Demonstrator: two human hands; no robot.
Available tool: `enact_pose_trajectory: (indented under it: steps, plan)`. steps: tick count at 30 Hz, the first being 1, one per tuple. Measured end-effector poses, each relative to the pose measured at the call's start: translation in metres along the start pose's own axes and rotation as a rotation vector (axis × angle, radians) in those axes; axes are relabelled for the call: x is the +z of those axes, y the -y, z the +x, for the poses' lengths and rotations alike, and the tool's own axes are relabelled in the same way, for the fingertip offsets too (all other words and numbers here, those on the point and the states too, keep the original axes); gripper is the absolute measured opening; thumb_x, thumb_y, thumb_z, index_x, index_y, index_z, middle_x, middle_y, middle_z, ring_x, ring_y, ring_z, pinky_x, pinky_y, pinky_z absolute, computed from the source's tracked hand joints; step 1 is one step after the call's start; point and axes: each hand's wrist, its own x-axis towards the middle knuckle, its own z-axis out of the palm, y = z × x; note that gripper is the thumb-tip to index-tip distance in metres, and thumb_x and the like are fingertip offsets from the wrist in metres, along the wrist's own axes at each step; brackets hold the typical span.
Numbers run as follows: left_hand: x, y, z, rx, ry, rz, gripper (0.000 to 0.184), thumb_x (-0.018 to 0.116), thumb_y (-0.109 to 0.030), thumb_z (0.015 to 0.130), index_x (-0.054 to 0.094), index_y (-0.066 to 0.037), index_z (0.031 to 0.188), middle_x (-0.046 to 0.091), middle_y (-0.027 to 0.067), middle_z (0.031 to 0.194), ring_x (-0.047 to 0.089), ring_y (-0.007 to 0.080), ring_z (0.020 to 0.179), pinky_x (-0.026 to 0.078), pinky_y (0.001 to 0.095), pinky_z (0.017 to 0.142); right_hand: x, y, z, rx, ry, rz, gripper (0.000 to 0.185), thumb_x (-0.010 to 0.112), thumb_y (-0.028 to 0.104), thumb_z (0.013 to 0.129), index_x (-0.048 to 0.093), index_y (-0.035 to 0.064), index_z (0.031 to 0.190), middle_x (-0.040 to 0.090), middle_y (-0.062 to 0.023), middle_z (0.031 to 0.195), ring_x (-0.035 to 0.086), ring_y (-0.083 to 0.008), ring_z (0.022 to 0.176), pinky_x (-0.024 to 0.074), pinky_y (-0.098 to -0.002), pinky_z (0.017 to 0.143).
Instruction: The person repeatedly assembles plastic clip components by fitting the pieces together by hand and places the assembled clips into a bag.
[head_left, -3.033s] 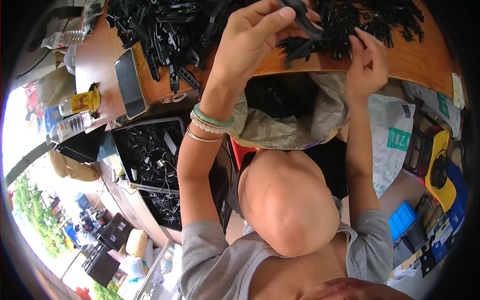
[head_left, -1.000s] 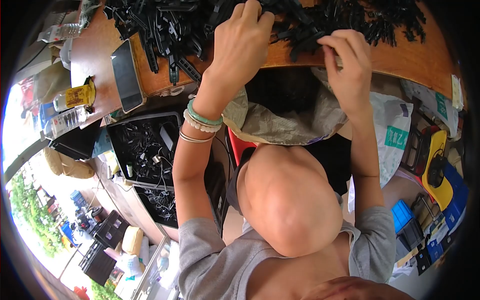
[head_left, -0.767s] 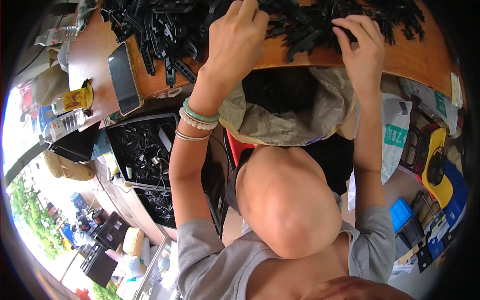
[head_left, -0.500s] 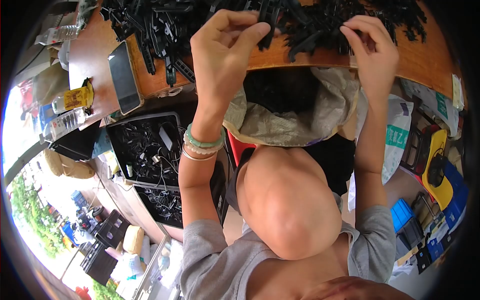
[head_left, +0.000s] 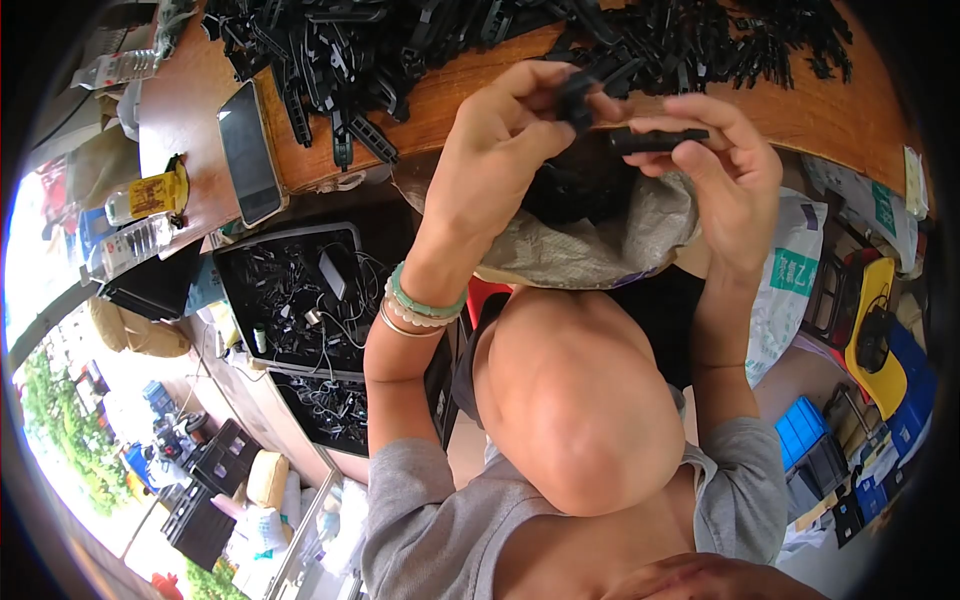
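My left hand [head_left: 500, 135], with bracelets [head_left: 422, 305] on its wrist, pinches a small black plastic part [head_left: 576, 103] that is blurred. In my right hand [head_left: 735, 170] a longer black plastic piece [head_left: 660, 141] lies between thumb and fingers, pointing toward the left hand. Both hands are close together over the mouth of a woven sack [head_left: 600, 248], whose inside is dark with black contents. Beyond them, heaps of black plastic parts [head_left: 340, 60] cover much of the wooden table [head_left: 440, 130].
A phone [head_left: 250, 155] lies at the table's left edge. Below it stand black trays [head_left: 290, 290] of small parts and cables. A bent knee [head_left: 580, 400] is under the sack. To the right are a white printed bag [head_left: 790, 270] and a yellow seat [head_left: 878, 350].
Both hands have drawn back from the heaps to above the sack and closer together. A black piece now shows in the right hand; the left still holds a black part.
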Motion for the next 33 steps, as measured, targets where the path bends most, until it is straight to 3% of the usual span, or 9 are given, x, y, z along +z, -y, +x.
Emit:
enact_pose_trajectory:
  steps: [3,5,9,12,16,22,24,27,33]
  plan:
    - [0.007,0.001,-0.003,0.06,-0.068,-0.09,0.021,0.05,-0.001,0.092,0.054,0.008,0.111,0.065,0.0179,0.103,0.065,0.0216,0.096,0.056,0.0309,0.081,-0.006,-0.006,-0.005,-0.041,0.059,0.025,0.019,0.059,-0.009,0.084,0.061,-0.0087,0.102,0.064,-0.0171,0.092,0.068,-0.0238,0.076,0.0589,-0.0294,0.069]
    - [0.011,-0.004,-0.006,-0.03,-0.11,-0.016,0.015,0.046,-0.003,0.094,0.053,0.006,0.104,0.062,0.0233,0.104,0.067,0.0262,0.091,0.055,0.0413,0.088,-0.004,-0.005,-0.007,-0.019,0.049,0.043,0.013,0.061,-0.013,0.08,0.065,-0.0097,0.091,0.062,-0.0165,0.092,0.067,-0.0232,0.076,0.0584,-0.0284,0.068]
    - [0.008,-0.004,-0.007,-0.167,-0.04,-0.257,0.02,0.05,-0.008,0.095,0.056,0.008,0.107,0.063,0.0191,0.103,0.066,0.0226,0.093,0.057,0.0378,0.083,0.002,-0.005,-0.008,-0.048,0.001,-0.146,0.014,0.063,-0.012,0.079,0.065,-0.0093,0.092,0.062,-0.0147,0.092,0.066,-0.0196,0.075,0.0558,-0.0256,0.067]
    - [0.013,0.0,-0.007,-0.141,-0.146,-0.149,0.026,0.051,-0.01,0.095,0.057,0.01,0.11,0.063,0.0179,0.109,0.064,0.0205,0.098,0.056,0.0348,0.083,0.003,-0.004,-0.007,-0.086,-0.025,-0.301,0.014,0.066,-0.011,0.076,0.067,-0.0067,0.09,0.064,-0.0118,0.09,0.064,-0.0165,0.074,0.0522,-0.024,0.064]
    - [0.007,-0.003,-0.008,-0.266,-0.061,-0.117,0.029,0.052,-0.009,0.095,0.057,0.012,0.113,0.062,0.0177,0.112,0.061,0.0185,0.102,0.054,0.03,0.083,0.004,-0.01,-0.002,-0.356,0.022,-0.582,0.016,0.071,-0.009,0.071,0.068,-0.0028,0.085,0.064,-0.0101,0.084,0.061,-0.0173,0.073,0.0494,-0.0256,0.063]
    - [0.011,-0.007,-0.02,-0.104,0.064,0.443,0.03,0.064,-0.004,0.086,0.061,0.01,0.112,0.067,0.0155,0.103,0.065,0.0157,0.09,0.052,0.0248,0.078,0.003,-0.015,-0.009,-0.409,-0.068,-0.685,0.018,0.074,-0.006,0.068,0.068,-0.0013,0.084,0.064,-0.0103,0.083,0.061,-0.0189,0.073,0.0487,-0.0268,0.065]
    - [0.016,-0.004,-0.023,0.331,0.04,0.736,0.034,0.067,-0.002,0.079,0.06,0.004,0.111,0.067,0.0184,0.086,0.065,0.0306,0.068,0.05,0.035,0.062,0.002,-0.015,-0.011,-0.392,-0.088,-0.671,0.019,0.074,-0.005,0.068,0.068,-0.001,0.086,0.064,-0.0101,0.084,0.061,-0.0189,0.073,0.0488,-0.0268,0.065]
    - [0.009,-0.005,-0.023,0.405,0.098,0.787,0.033,0.068,-0.002,0.077,0.06,0.003,0.108,0.065,0.0199,0.084,0.063,0.0348,0.07,0.05,0.0357,0.062,0.003,-0.009,-0.008,-0.5,-0.096,-0.772,0.025,0.075,-0.002,0.068,0.067,-0.0008,0.091,0.065,-0.0101,0.09,0.061,-0.0189,0.073,0.049,-0.0272,0.067]
    - [0.009,-0.003,-0.023,0.391,0.145,0.784,0.032,0.07,-0.003,0.076,0.06,0.003,0.106,0.064,0.0203,0.084,0.062,0.0365,0.07,0.05,0.0362,0.062,0.001,-0.009,-0.013,-0.324,-0.01,-0.706,0.029,0.072,-0.002,0.069,0.066,-0.0008,0.097,0.065,-0.0108,0.091,0.061,-0.02,0.073,0.0487,-0.0271,0.067]
